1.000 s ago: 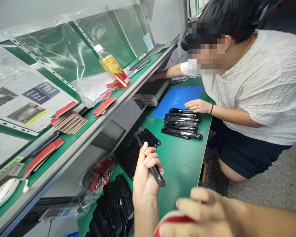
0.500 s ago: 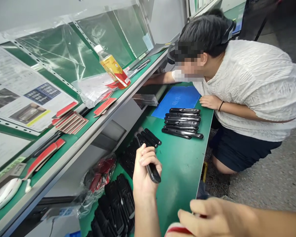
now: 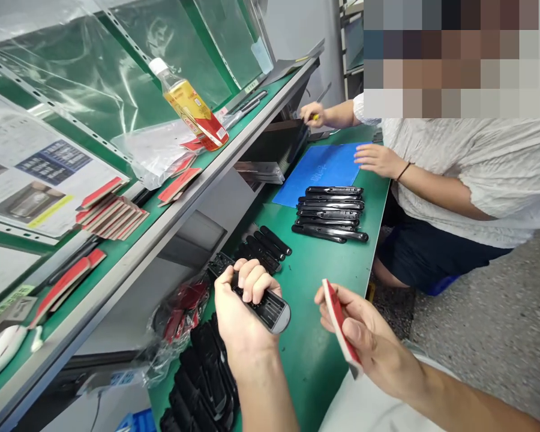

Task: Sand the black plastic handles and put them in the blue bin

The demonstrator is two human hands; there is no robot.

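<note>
Black plastic bar (image 3: pixel 270 312) was clenched in the left hand (image 3: pixel 245 300), fingers curled round it, centre frame; red-backed strip (image 3: pixel 335 318) was pinched by the right hand (image 3: pixel 364 339), lower right.

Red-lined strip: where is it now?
Head view: the red-lined strip is at lower right, held in the right hand, over the green bench, beside the black part in the left hand.
</note>
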